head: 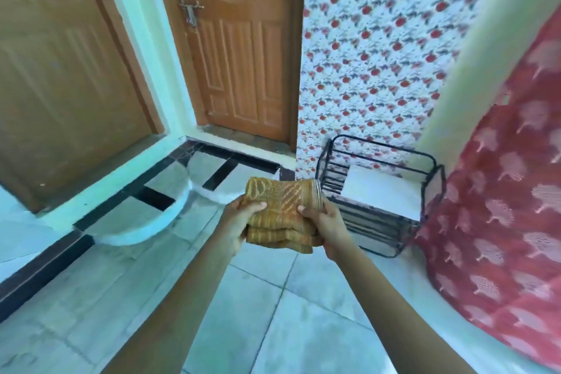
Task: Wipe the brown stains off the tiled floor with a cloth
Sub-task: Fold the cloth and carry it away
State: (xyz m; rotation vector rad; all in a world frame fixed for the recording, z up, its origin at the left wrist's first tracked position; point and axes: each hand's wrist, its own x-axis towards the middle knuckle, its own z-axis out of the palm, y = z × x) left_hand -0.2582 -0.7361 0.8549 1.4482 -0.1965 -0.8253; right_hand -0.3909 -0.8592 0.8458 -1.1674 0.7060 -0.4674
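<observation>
Folded orange-brown cloth [282, 212] is held in the air just left of the wire rack [376, 228], above the tiled floor [273, 313]. Left hand [239, 222] is curled round the cloth's left edge, thumb laid on top. Right hand [326, 222] is curled round its right edge, thumb on top too. Both forearms are stretched forward, converging on the cloth. Counted: one cloth, two hands, one rack holding one white sheet [385, 191]. One wooden door [239, 55] is seen left of the rack, a second door [60, 70] further left.
</observation>
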